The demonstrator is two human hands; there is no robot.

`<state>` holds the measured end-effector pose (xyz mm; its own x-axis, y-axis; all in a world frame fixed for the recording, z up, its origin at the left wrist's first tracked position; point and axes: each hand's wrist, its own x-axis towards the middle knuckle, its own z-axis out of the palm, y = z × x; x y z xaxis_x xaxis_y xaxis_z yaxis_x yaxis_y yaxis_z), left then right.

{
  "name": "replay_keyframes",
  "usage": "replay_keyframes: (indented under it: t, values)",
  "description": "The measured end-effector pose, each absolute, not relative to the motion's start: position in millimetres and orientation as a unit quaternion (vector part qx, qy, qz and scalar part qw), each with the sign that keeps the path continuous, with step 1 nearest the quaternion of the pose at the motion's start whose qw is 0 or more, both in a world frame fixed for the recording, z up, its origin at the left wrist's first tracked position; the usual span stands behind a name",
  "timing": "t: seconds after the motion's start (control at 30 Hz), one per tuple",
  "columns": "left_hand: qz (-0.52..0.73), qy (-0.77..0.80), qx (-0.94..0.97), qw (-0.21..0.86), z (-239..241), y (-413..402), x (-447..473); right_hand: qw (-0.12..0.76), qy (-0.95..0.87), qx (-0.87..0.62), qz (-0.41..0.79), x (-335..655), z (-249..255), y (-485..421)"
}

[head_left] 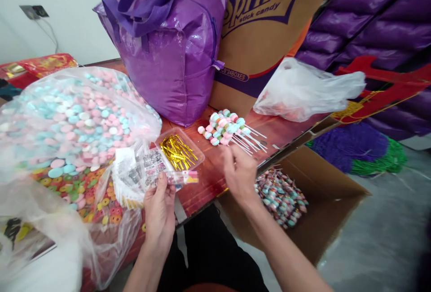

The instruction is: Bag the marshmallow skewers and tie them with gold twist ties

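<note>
My left hand (159, 206) pinches a small clear printed plastic bag (185, 177) between thumb and fingers. My right hand (240, 171) is closed, fingers curled, just in front of a pile of candy sticks (222, 126) in pink, blue and white with white stems pointing right. Whether anything is inside those fingers is hidden. Beside my left hand lies a fanned stack of printed clear bags (133, 170). Gold twist ties (178, 152) fill a shallow clear plastic tray (200, 155) beyond it.
A large clear bag of pastel candies (84, 103) and fruit-coloured rings (101, 197) covers the left side. Behind stand a purple zip bag (168, 54) and a cardboard carton (256, 45). A white plastic bag (303, 87) lies right. Below the table edge, an open box (323, 197) holds wrapped candy sticks (282, 197).
</note>
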<state>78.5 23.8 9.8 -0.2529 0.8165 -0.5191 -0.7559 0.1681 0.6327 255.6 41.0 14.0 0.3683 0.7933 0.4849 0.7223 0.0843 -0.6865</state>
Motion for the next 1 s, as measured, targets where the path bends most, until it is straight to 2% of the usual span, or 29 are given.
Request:
replay_keyframes:
  t: [0.1,0.17,0.27,0.37,0.53,0.6,0.73,1.0]
  values:
    - [0.627,0.469,-0.007,0.622,9,31,70,0.353,-0.556,-0.742,-0.128,295,18,69]
    - [0.618,0.476,-0.031,0.625,10,33,67,0.256,-0.553,-0.779,-0.149,314,13,83]
    - [0.596,0.486,-0.057,0.637,12,35,66,0.201,-0.562,-0.792,-0.129,327,2,89]
    - [0.581,0.487,-0.066,0.649,13,36,64,0.246,-0.563,-0.779,-0.121,324,-7,78]
    - [0.573,0.483,-0.068,0.659,10,39,56,0.497,-0.551,-0.67,-0.013,296,-7,28]
    - [0.569,0.483,-0.072,0.662,9,40,53,0.543,-0.561,-0.623,0.044,282,-4,5]
    - [0.567,0.479,-0.08,0.665,10,40,52,0.535,-0.62,-0.57,0.059,268,-2,-29]
    - [0.579,0.495,-0.045,0.647,13,35,55,0.447,-0.696,-0.56,-0.042,279,-3,-41]
